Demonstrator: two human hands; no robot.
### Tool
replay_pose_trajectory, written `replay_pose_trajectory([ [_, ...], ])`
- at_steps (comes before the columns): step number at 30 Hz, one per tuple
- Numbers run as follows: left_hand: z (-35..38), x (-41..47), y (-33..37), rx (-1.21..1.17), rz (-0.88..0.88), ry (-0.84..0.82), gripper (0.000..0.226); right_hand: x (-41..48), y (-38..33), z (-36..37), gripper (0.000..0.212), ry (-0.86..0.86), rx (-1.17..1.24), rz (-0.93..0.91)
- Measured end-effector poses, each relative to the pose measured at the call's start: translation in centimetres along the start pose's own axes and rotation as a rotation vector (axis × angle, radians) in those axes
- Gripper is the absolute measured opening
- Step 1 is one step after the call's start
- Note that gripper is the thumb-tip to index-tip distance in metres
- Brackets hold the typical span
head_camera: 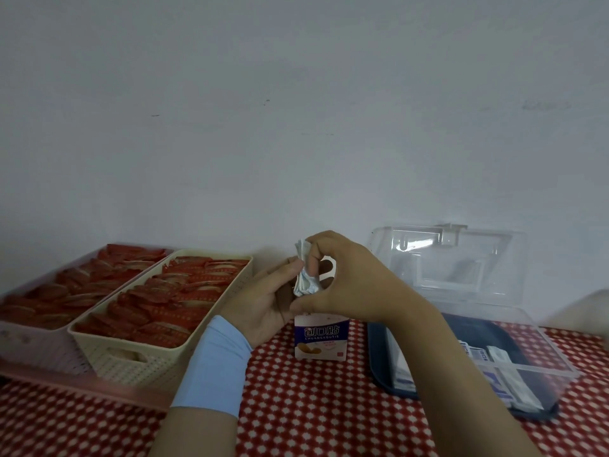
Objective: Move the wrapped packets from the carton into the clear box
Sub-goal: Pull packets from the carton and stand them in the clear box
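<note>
A small white and purple carton (321,338) stands upright on the red checked cloth, just below my hands. My right hand (349,282) pinches a crumpled bundle of white wrapped packets (304,275) above the carton. My left hand (267,298), with a light blue wristband, touches the bundle from the left with its fingertips and cups beneath it. To the right lies the clear box (540,341) with its lid raised against the wall. Several white packets (494,367) lie inside it, partly hidden by my right forearm.
Two baskets full of red wrapped packets sit at the left: a cream one (138,357) and a pink one (29,344) behind it. The white wall rises right behind everything. The clear box rests on a dark blue tray (379,357).
</note>
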State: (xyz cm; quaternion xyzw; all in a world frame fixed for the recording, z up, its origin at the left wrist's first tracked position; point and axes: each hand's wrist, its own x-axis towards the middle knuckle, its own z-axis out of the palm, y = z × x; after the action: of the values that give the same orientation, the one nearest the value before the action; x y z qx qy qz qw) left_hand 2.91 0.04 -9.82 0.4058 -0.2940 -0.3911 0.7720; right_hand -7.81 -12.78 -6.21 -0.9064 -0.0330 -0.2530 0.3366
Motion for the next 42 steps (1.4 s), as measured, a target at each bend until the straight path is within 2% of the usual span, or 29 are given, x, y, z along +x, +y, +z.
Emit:
replay_pose_trajectory([
  [8, 0.4, -0.2, -0.2, 0.012, 0.019, -0.006, 0.029, 0.2, 0.3, 0.3, 0.054, -0.038, -0.014, 0.027],
  [10, 0.2, -0.1, -0.1, 0.009, 0.01, 0.013, 0.035, -0.1, 0.1, -0.1, 0.044, -0.041, 0.089, 0.076],
  [12, 0.0, -0.1, 0.2, -0.013, 0.021, 0.052, 0.036, -0.3, 0.2, -0.9, 0.022, 0.048, 0.166, 0.135],
  [14, -0.4, -0.1, 0.6, -0.026, 0.063, 0.117, 0.035, -0.2, 1.2, -1.6, 0.005, 0.18, 0.033, 0.169],
  [15, -0.5, -0.1, 0.8, -0.03, 0.086, 0.144, 0.036, -0.2, 1.9, -1.9, 0.006, 0.199, -0.09, 0.201],
  [20, -1.0, 0.0, 1.2, -0.018, 0.123, 0.235, 0.041, -0.2, 2.9, -2.0, 0.02, -0.047, -0.54, 0.282],
  [21, -1.0, 0.1, 1.2, -0.012, 0.125, 0.239, 0.041, -0.1, 3.0, -1.6, 0.025, -0.078, -0.599, 0.283],
  [23, -0.8, 0.1, 1.1, 0.011, 0.124, 0.237, 0.041, 0.0, 3.0, -0.9, 0.021, -0.091, -0.657, 0.295],
  [28, -0.6, 0.1, 0.9, 0.104, 0.117, 0.25, 0.036, 0.1, 3.0, -1.1, 0.006, -0.024, -0.447, 0.332],
  [32, -0.8, 0.2, 1.0, 0.168, 0.15, 0.285, 0.011, 0.1, 2.4, -2.3, 0.005, 0.132, -0.266, 0.298],
  [34, -0.9, 0.1, 1.2, 0.195, 0.147, 0.292, 0.006, 0.0, 1.9, -3.1, 0.007, 0.202, -0.092, 0.228],
  [37, -0.7, -0.3, 1.2, 0.167, 0.068, 0.216, 0.014, -0.1, 0.7, -3.3, 0.01, 0.193, 0.165, 0.146],
  [42, 0.9, -0.7, 0.6, 0.118, -0.051, 0.016, 0.034, 0.2, 0.5, -1.5, 0.009, 0.196, 0.201, 0.109],
])
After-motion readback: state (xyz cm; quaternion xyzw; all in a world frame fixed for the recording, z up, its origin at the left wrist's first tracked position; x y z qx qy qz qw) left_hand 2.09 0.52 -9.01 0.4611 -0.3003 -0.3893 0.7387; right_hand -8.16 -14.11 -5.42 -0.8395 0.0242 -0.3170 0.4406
